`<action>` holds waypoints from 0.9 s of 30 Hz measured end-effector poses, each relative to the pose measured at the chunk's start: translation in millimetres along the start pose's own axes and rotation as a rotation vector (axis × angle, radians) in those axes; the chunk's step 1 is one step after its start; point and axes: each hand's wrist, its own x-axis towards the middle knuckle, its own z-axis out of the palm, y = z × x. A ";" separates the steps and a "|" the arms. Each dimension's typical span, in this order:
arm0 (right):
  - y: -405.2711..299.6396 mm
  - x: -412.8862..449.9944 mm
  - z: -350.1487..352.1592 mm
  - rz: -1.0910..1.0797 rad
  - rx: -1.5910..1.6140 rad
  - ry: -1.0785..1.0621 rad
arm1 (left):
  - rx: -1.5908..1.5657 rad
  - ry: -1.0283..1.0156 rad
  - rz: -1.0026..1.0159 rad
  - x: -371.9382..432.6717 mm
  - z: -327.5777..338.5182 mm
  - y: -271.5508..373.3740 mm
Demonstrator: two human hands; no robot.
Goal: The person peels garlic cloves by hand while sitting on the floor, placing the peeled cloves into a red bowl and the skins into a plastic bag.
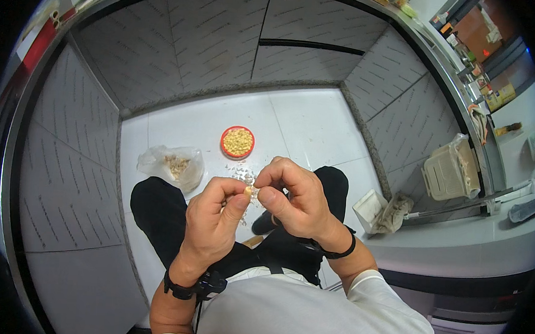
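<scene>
Between thumb and forefinger, my left hand [215, 216] pinches a small yellow kernel [248, 191]; a few more pale pieces show behind its curled fingers. My right hand [295, 202] meets it from the right, its thumb and forefinger almost touching the kernel; whether they grip a bit of skin cannot be told. Beyond the hands, a red-rimmed bowl [237, 142] full of yellow kernels stands on the white tiled floor. To its left lies a clear plastic bag [192, 165] with light brown pieces inside. Pale flakes [240, 174] are scattered on the floor between the bowl and my hands.
Grey cabinets [215, 37] enclose the floor on the left, far side and right. A white bin [367, 208] with a crumpled cloth [394, 213] stands right of my knee. A beige plastic container [448, 172] hangs at the right cabinet. My black-trousered knees flank the hands.
</scene>
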 end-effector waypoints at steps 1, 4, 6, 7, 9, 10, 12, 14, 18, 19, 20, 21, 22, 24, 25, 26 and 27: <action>-1.0 2.8 0.7 -0.093 -0.124 0.014 | 0.026 -0.029 -0.007 0.8 -0.8 0.6; 10.9 7.2 3.0 -0.259 -0.269 0.014 | -0.100 -0.074 -0.096 0.7 -0.3 -4.1; 11.0 6.2 5.4 -0.190 -0.212 0.033 | -0.224 -0.079 -0.160 0.6 0.5 -5.4; 11.0 5.8 6.9 -0.119 -0.158 0.058 | -0.349 -0.089 -0.223 0.5 0.1 -5.9; 12.5 5.9 8.1 -0.055 -0.125 0.057 | -0.455 -0.117 -0.292 1.9 -3.4 -6.4; 13.5 6.1 8.1 0.009 -0.093 0.060 | -0.561 -0.148 -0.360 2.6 -5.2 -6.8; 15.5 6.7 6.9 0.046 -0.050 0.079 | -0.598 -0.152 -0.379 2.7 -9.2 -7.5; 17.1 7.6 5.8 0.079 0.047 0.112 | -0.634 -0.157 -0.398 3.0 -12.2 -6.7; 23.8 9.4 -3.2 -0.014 -0.060 0.006 | -0.692 -0.161 -0.409 4.3 -13.8 -5.9; 24.9 11.2 -2.5 -0.090 -0.115 0.031 | -0.725 -0.161 -0.416 4.6 -13.3 -6.9; 26.1 12.2 -1.3 -0.165 -0.169 0.057 | -0.727 -0.161 -0.416 5.1 -12.9 -8.0; 27.0 13.5 0.8 -0.165 -0.170 0.054 | -0.735 -0.165 -0.423 6.0 -12.9 -8.4; 28.2 14.8 3.1 -0.183 -0.139 0.105 | -0.743 -0.170 -0.430 6.6 -12.6 -8.9; 26.1 15.2 4.1 -0.201 -0.106 0.152 | -0.728 -0.165 -0.428 6.7 -12.8 -10.8; 19.9 13.9 2.9 -0.043 -0.045 0.112 | -0.711 -0.161 -0.426 6.8 -13.6 -11.7; 16.1 13.3 1.9 0.115 0.016 0.073 | -0.711 -0.159 -0.425 7.2 -14.4 -12.4; 14.5 13.0 0.7 0.113 0.015 0.072 | -0.682 -0.163 -0.424 7.8 -14.5 -12.0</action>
